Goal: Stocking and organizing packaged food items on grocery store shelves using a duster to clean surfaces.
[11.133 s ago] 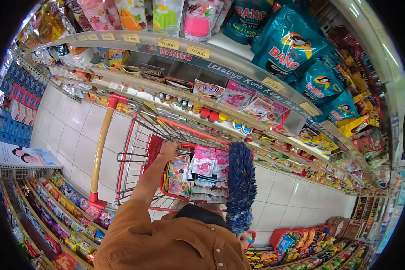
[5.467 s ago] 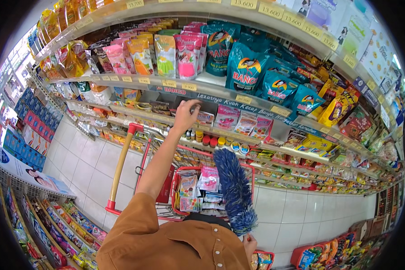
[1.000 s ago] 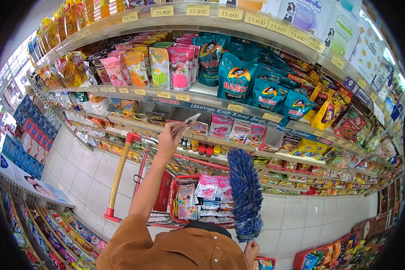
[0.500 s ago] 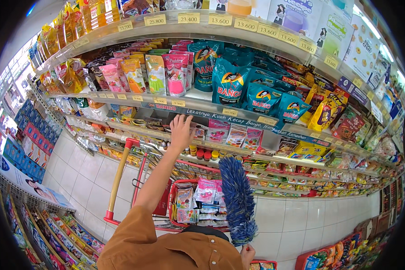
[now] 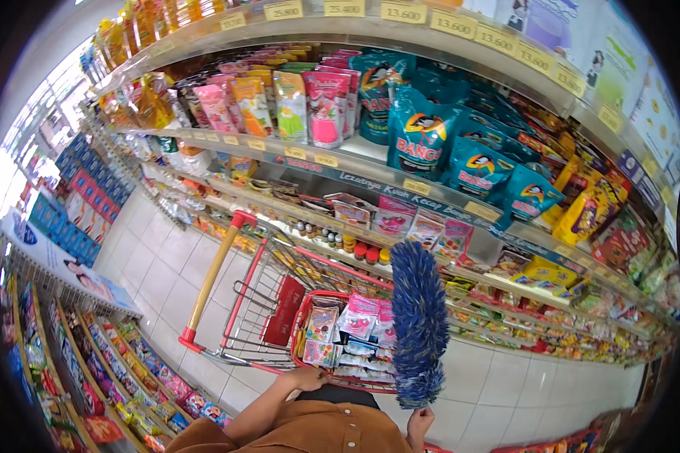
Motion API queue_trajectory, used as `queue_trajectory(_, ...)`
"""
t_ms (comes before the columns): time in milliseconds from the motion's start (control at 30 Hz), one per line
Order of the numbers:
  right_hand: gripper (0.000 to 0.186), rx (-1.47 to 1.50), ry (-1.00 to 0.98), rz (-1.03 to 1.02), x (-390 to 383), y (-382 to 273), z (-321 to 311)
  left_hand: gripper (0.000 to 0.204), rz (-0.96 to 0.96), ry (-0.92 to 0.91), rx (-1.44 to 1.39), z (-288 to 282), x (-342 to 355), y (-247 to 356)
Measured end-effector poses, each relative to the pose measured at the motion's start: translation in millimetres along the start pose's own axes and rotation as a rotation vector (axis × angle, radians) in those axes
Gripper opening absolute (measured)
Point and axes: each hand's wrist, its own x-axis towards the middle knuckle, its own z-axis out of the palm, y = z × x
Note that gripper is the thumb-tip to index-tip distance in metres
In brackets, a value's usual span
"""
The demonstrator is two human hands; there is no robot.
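My right hand [image 5: 421, 420], low in the picture, is closed around the handle end of a fluffy blue duster [image 5: 418, 325], which stands upright in front of the shelf. My left hand [image 5: 307, 378] is drawn in close to my body, its fingers curled, and nothing shows in them. Just beyond it is the near edge of a red shopping basket [image 5: 298, 330] in the metal shopping cart [image 5: 242, 291]. Pink and white sachets [image 5: 359, 315] fill the basket.
Ahead, a shelf holds colourful pudding pouches [image 5: 290, 107] and teal sauce pouches [image 5: 423, 132]. Beneath it are sachets [image 5: 395, 215] and small red-lidded jars [image 5: 366, 252]. The cart's yellow handle [image 5: 217, 279] is to the left. Snack racks [image 5: 113, 362] stand at the lower left.
My left hand has come down from the shelf edge to my waist beside the basket, its fingers now curled. The view has tilted and shifted. The duster remains in my right hand.
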Motion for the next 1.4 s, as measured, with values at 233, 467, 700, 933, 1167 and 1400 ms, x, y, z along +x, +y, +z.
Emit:
queue_trajectory(233, 0.031, -0.076, -0.018, -0.090, 31, 43, -14, 0.056, -0.285, 0.294, 0.058, 7, -53, 40)
queue_trajectory(467, 0.026, -0.041, -0.108, -0.057, 40, 26, -17, 0.090, -0.702, -0.207, -0.706, 89, -6, -51)
queue_trajectory(700, 0.022, -0.023, -0.144, -0.069, 65, 34, -13, 0.086, -0.765, -0.323, -0.479, 106, 30, -49)
queue_trajectory(933, 0.028, -0.031, -0.198, -0.078, 63, 24, -24, 0.084, -0.671, -0.317, -0.424, 106, 32, -31)
queue_trajectory(1167, 0.034, -0.043, -0.191, -0.035, 58, 35, -29, 0.082, -0.589, -0.313, -0.352, 96, 32, -26)
queue_trajectory(1400, 0.032, -0.041, -0.143, -0.072, 54, 59, -31, 0.080, -0.488, -0.335, -0.270, 90, 37, -20)
